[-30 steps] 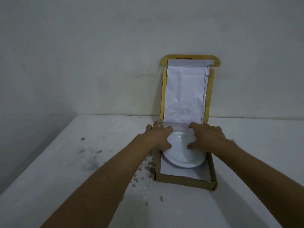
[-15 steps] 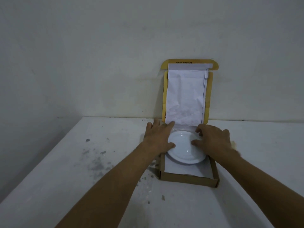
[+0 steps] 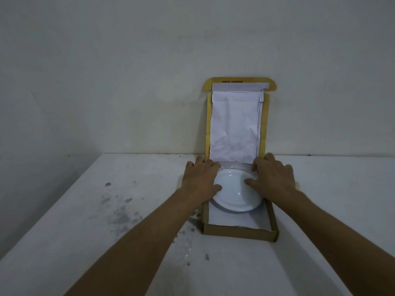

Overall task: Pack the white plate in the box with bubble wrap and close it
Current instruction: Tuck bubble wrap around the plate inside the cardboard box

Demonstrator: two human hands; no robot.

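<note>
The white plate [image 3: 234, 194] lies in the shallow cardboard box [image 3: 239, 232], on the white lining with clear bubble wrap [image 3: 235, 129] that runs up the raised lid. My left hand [image 3: 201, 180] lies flat over the plate's left rim and the box's left wall, fingers apart, thumb on the plate. My right hand [image 3: 271, 178] lies over the right rim, thumb on the plate, fingertips at the wrap's fold by the back edge. Neither hand visibly grips anything. Both side rims of the plate are hidden under my hands.
The box stands on a white table [image 3: 106, 231] with grey stains, against a pale wall [image 3: 149, 82]. Its open lid [image 3: 267, 124] leans upright on the wall. The table's left edge falls away at the lower left.
The plate has settled in the back part of the box. My fingers have spread and flattened towards the back edge. The view has shifted slightly.
</note>
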